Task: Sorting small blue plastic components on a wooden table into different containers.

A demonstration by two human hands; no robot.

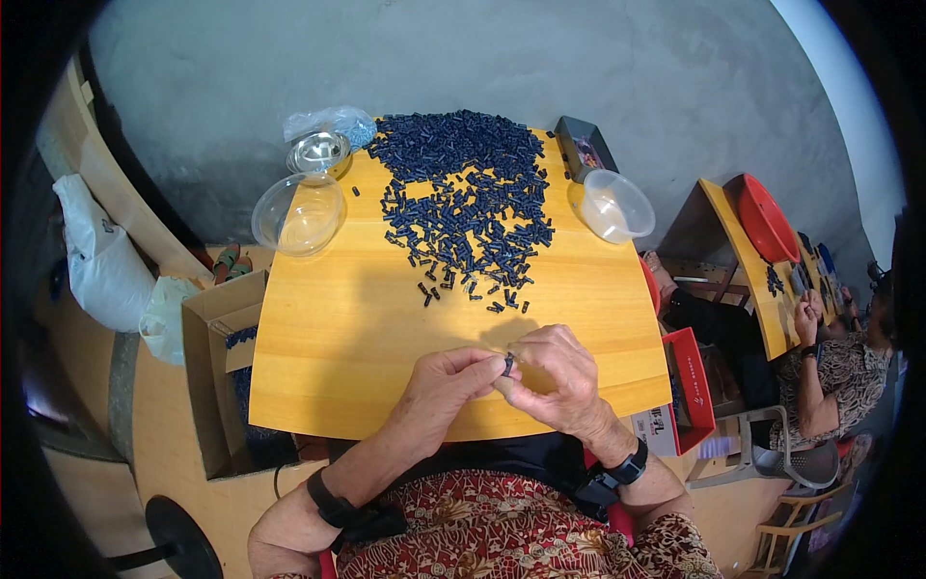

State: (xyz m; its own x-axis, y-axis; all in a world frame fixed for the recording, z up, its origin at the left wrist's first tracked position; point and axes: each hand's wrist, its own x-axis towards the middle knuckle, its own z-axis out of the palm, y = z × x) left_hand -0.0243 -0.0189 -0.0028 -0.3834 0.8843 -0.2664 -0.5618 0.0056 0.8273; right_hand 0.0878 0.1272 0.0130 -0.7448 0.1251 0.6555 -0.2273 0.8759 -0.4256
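- Evidently the biggest thing before me is a plain grey wall (463, 58), behind everything.
- Next comes a yellow, wood-grained table (318, 328) with its near edge at the worker's lap.
- Off to the right, a co-worker in a patterned shirt (849, 372) sits at another yellow table (752, 289), which bears a round red basin (767, 217).
- Left of the near table, an open brown cardboard box (214, 386) stands on the floor with dark blue bits inside.
- Across the middle and far end spreads a loose pile of small, dark navy, tube-like pieces (458, 145), dense at the back and scattered toward the worker.
- A round clear plastic bowl (299, 217) sits left of the pile; a second, cloudy clear bowl (615, 207) sits to its right, near a dark grey rectangular tray (567, 154).
- Over the bare near part of the table, the left hand (444, 381) has thumb and forefinger pressed together on a small dark piece, and the right hand (559, 372) closes its fingertips on it from the other side.
- Smallest of all, that small dark piece (508, 364) sits between both hands, well apart from the pile.
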